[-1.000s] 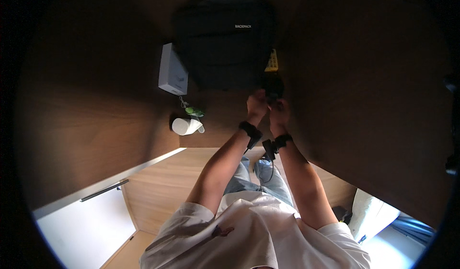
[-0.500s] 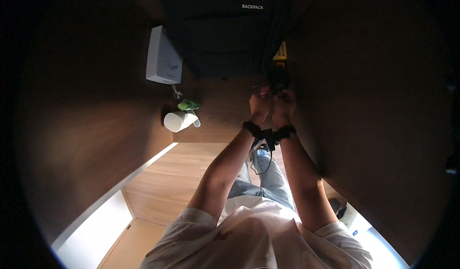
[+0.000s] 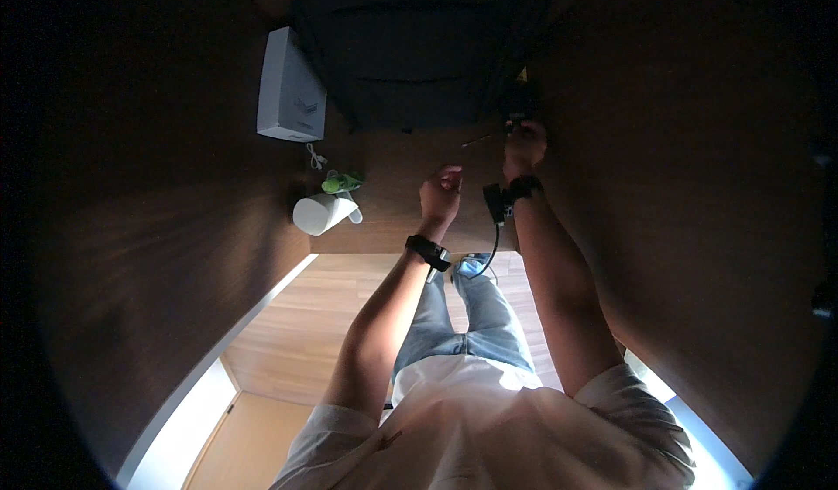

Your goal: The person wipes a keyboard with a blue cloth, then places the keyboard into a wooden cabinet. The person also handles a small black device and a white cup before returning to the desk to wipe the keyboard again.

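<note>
At the left of the frame, a white box [image 3: 292, 89] stands on the brown surface [image 3: 384, 228], above a coiled white cable [image 3: 315, 157], a white cylinder [image 3: 319, 215] and a green item [image 3: 340, 183]. A black backpack [image 3: 401, 49] fills the upper middle. Below it the left hand [image 3: 441, 195] hovers, fingers curled; whether they enclose anything, I cannot tell. A thin rod [image 3: 477, 141] lies further right. At upper right, beside the backpack, is a dark item [image 3: 518, 102] with the right hand [image 3: 525, 147] at its lower end; whether the fingers clamp it is lost in shadow. The step in hand seems to be one-handed handling there; any move calls for careful fingering in poor light.
</note>
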The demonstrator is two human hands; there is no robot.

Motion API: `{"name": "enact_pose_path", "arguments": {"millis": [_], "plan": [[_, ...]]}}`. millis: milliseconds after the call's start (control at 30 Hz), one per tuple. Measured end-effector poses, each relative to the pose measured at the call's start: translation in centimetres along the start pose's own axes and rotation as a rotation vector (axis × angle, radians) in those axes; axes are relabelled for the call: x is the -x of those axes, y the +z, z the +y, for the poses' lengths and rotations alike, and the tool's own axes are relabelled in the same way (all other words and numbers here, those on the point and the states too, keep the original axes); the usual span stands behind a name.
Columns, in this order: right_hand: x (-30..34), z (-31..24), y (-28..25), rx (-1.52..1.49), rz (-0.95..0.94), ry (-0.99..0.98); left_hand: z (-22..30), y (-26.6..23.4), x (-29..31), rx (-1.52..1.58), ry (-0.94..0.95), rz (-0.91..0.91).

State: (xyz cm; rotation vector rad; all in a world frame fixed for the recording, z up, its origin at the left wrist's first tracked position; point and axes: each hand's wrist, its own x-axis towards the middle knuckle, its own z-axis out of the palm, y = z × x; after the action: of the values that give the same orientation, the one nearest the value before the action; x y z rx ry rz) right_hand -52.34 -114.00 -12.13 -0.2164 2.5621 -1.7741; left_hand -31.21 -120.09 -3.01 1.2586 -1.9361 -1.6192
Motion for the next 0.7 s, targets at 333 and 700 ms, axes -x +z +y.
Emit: {"name": "enact_pose_path", "arguments": {"millis": [333, 700], "plan": [[-2.2, -0.5, 2.3, -0.249, -0.049, 0.319, -0.1, -0.1, -1.3, -0.008, 0.047, -0.068], [1.7, -2.8, 0.8, 0.063, 0.028, 0.133, 3.5, 8.3, -8.2, 0.103, -0.055, -0.338]]}}
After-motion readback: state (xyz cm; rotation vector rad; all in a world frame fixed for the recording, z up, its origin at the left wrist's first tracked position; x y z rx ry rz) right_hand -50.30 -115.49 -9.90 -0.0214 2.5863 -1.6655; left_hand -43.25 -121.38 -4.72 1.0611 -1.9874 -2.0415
